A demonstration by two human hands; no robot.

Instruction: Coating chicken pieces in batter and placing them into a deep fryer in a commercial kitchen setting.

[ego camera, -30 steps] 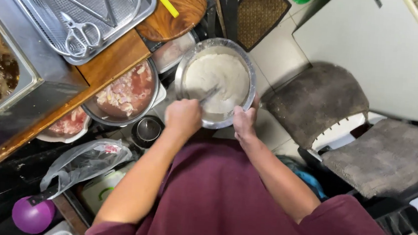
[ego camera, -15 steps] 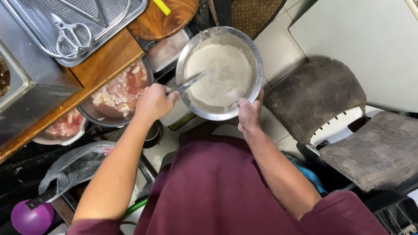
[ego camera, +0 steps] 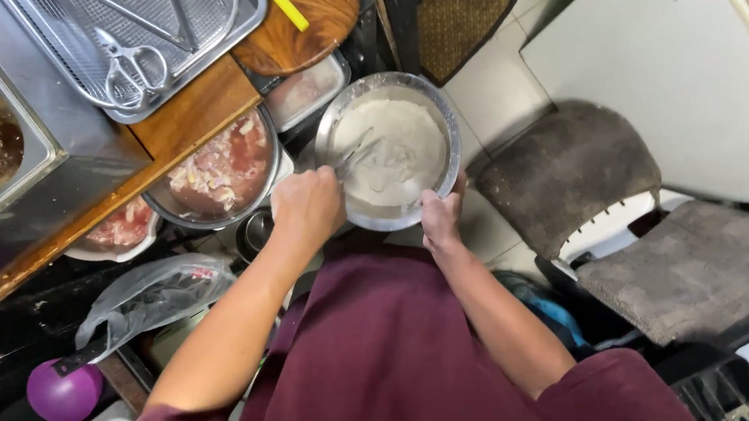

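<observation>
A pale flour mixture (ego camera: 397,154) is being stirred in a round metal bowl (ego camera: 332,127), which is being held out in front of the body, just beside a bowl of raw meat (ego camera: 222,167). The left hand (ego camera: 306,207) is being kept closed, fingers wrapped around a metal utensil (ego camera: 354,155); the right hand (ego camera: 439,217) is gripping the rim. The utensil's long axis is running from the left hand up-right, tip in the mix. Judging by this, even strokes are being called for next.
</observation>
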